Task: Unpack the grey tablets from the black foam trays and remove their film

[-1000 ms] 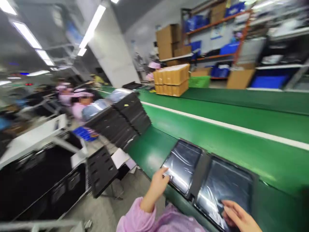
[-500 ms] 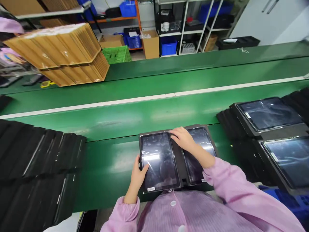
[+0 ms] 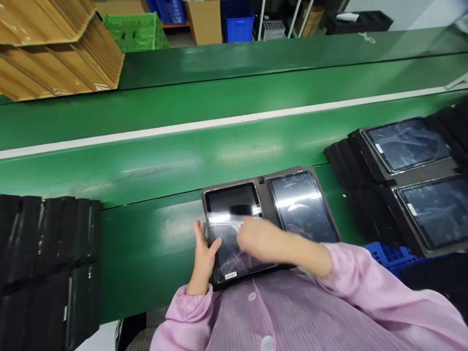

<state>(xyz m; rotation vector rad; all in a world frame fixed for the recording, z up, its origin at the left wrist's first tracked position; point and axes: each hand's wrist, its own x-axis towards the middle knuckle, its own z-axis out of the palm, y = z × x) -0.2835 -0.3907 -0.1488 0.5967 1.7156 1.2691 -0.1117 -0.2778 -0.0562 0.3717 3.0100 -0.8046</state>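
"Where's your left tablet [image 3: 228, 253]?"
"In the black tray [image 3: 269, 207], by the green bench [image 3: 153, 248]'s near edge. My left hand [image 3: 204, 254], spread wide, is at the tray's left edge."
"Your right hand [image 3: 260, 239]?"
"Blurry, pinching clear film [image 3: 225, 219]."

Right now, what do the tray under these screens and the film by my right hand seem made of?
The tray looks like dark foam, matte: its surface looks dull, though plastic is possible. The film seems glossy plastic: see-through with bright streaks.
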